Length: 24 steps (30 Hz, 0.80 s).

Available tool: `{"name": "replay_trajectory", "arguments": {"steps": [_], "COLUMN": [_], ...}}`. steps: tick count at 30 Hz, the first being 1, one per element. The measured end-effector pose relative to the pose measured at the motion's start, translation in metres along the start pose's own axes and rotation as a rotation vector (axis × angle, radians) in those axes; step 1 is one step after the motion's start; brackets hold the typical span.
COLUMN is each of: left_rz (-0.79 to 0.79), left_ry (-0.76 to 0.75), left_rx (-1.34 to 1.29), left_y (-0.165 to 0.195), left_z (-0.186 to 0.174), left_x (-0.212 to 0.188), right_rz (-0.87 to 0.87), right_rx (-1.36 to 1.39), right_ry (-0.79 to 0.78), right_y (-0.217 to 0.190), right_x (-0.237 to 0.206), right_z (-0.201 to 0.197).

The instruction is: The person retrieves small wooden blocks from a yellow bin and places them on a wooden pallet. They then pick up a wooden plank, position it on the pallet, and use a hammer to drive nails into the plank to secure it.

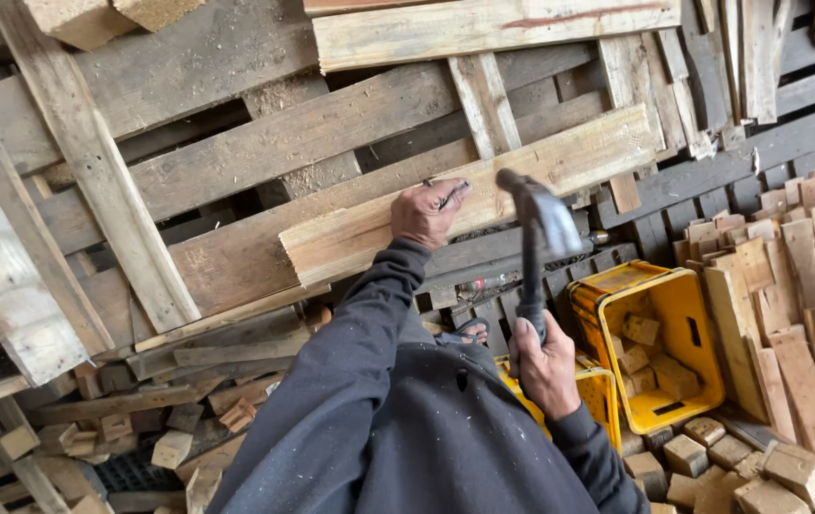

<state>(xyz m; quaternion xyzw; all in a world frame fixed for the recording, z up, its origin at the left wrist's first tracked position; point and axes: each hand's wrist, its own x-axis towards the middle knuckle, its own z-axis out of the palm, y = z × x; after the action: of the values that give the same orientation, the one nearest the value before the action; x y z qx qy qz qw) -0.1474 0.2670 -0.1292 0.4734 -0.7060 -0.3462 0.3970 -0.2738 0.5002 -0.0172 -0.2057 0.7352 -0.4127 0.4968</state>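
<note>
— Dark sleeves (407,419) filled the bottom centre. What were the hands doing?

— Right hand (543,366) was clenched round the handle of a hammer (541,228), its head raised at centre frame. Left hand (431,211) pinched a nail (452,195) against a pale plank (484,195) lying across the grey pallet (265,143).

— Anything in the way?

— Between hammer head and nail, only a short open gap. Loose boards (217,352) crowded the lower left, and a stack of short slats (807,286) walled the right edge.

— Containers?

— Lower right, a yellow crate (684,314) lay tipped on its side, with wooden blocks (655,362) inside. More blocks (741,471) lay spilled just below it. A second yellow crate (593,390) showed beside the right wrist, contents hidden.
</note>
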Motion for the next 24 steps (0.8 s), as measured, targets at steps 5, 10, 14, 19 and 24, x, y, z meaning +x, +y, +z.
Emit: {"name": "replay_trajectory", "arguments": {"steps": [5,10,14,19,24], "left_rz": [0.088,0.045,0.030,0.042,0.079], "left_ry": [-0.033,-0.072,-0.102,-0.152,-0.132], "left_rx": [-0.031,-0.038,-0.043,-0.050,-0.084], "left_y": [-0.006,-0.006,-0.005,-0.009,-0.018], "left_z": [-0.004,-0.012,-0.015,-0.014,-0.013], "left_x": [-0.003,-0.010,-0.012,-0.011,-0.011], "right_rz": [-0.304,-0.275,-0.205,-0.029,0.027], "right_rx": [0.082,0.070,-0.031,-0.114,-0.035], "right_ry": [-0.102,-0.119,-0.088,-0.084,-0.106], "right_y": [-0.025,-0.016,-0.006,-0.012,-0.024], "right_x": [-0.020,-0.021,-0.013,0.005,0.000], "right_z": [0.008,0.001,0.001,0.012,-0.001]}}
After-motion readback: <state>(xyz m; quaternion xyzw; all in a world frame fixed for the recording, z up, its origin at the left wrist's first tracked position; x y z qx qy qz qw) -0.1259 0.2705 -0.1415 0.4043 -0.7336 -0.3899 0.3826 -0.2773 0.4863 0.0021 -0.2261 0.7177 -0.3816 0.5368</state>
